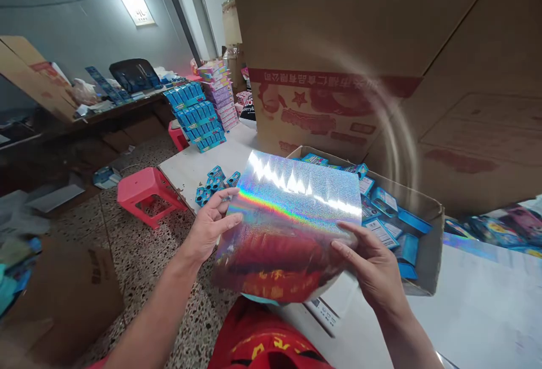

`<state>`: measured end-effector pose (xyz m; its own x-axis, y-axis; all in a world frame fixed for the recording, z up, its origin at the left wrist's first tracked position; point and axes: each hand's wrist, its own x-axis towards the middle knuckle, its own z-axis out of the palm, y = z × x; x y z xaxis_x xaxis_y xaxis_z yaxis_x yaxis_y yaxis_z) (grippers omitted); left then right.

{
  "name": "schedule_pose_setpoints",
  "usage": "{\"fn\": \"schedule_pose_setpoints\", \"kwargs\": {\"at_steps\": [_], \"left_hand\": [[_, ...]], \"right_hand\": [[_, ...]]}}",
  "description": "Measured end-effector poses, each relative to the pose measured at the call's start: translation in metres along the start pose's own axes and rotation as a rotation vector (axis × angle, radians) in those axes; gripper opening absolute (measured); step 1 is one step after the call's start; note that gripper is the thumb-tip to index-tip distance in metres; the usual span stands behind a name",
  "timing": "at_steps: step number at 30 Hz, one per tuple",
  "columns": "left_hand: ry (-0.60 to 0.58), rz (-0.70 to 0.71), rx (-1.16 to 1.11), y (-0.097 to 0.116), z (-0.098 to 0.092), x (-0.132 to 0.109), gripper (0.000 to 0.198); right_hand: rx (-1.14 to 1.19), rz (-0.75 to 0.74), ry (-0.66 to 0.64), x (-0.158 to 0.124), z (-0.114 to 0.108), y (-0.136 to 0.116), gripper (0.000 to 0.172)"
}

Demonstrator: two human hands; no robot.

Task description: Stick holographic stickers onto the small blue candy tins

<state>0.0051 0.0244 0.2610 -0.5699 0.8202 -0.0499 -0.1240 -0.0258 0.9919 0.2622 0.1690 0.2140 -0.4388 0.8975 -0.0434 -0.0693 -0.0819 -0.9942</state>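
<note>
I hold a shiny holographic sheet (288, 222) in front of me, flat and tilted toward the camera, with rainbow glare across it. My left hand (212, 223) grips its left edge, fingers curled over the rim. My right hand (370, 264) grips the lower right edge with thumb on top. Behind the sheet sits an open cardboard box (427, 244) filled with several small blue packets (383, 202). A few loose blue packets (214, 182) lie on the white table (190, 168) just beyond my left hand.
A large tilted cardboard carton (381, 58) rises behind the open box. Stacks of blue boxes (197, 114) and pink boxes (220, 92) stand at the table's far end. Pink stools (141, 188) are on the speckled floor at left, beside flat cardboard (68, 295).
</note>
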Motion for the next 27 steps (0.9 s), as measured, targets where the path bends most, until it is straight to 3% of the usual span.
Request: {"fn": "schedule_pose_setpoints", "kwargs": {"at_steps": [4,8,14,16,21,27], "left_hand": [[0.019,-0.003,-0.015,0.009,-0.001,-0.004,0.056],[0.088,0.012,0.032,0.019,0.002,-0.007,0.039],[0.216,-0.006,-0.011,0.016,0.002,-0.002,0.027],[0.19,-0.016,0.009,0.014,-0.001,-0.005,0.03],[-0.129,-0.201,0.262,0.012,-0.007,-0.02,0.057],[0.057,-0.1,0.411,0.003,-0.007,-0.019,0.035]], "right_hand": [[-0.009,-0.037,-0.063,-0.005,0.0,-0.003,0.038],[-0.002,-0.06,-0.069,-0.008,0.003,-0.006,0.039],[-0.036,-0.039,-0.088,-0.009,0.008,-0.006,0.049],[-0.062,0.001,-0.094,-0.009,0.009,-0.005,0.047],[-0.086,0.059,-0.01,-0.009,0.009,-0.006,0.048],[-0.215,-0.017,-0.028,-0.009,0.01,-0.009,0.041]]}}
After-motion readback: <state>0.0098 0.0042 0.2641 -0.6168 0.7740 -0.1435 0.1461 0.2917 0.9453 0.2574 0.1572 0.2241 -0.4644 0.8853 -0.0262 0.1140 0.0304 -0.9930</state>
